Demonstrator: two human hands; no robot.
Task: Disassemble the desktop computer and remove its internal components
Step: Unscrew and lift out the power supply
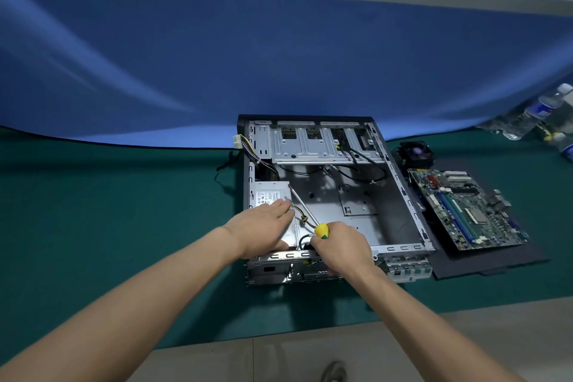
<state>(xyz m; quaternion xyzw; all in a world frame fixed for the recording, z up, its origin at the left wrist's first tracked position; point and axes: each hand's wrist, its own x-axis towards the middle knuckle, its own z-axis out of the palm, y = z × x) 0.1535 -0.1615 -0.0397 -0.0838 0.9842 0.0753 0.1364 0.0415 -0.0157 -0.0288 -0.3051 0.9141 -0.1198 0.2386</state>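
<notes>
L hand (263, 228) lies flat w/ straight fingers on the power box (273, 195). R hand (341, 246) grips the screwdriver (321, 230) in the PC case (403, 195).

dim, even light; soft shadows inside case (400, 183); wide-angle bowing at edges; slight softness throughout.

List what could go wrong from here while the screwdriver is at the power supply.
1. The screwdriver, gripped by the right hand, has its shaft crossing the yellow and black wires; a slip might nick them.
2. The left hand lies flat on the power supply beside the shaft, so a slipping tip could hit the fingers.
3. The motherboard lies bare just right of the case; a shifting case may knock it.
</notes>
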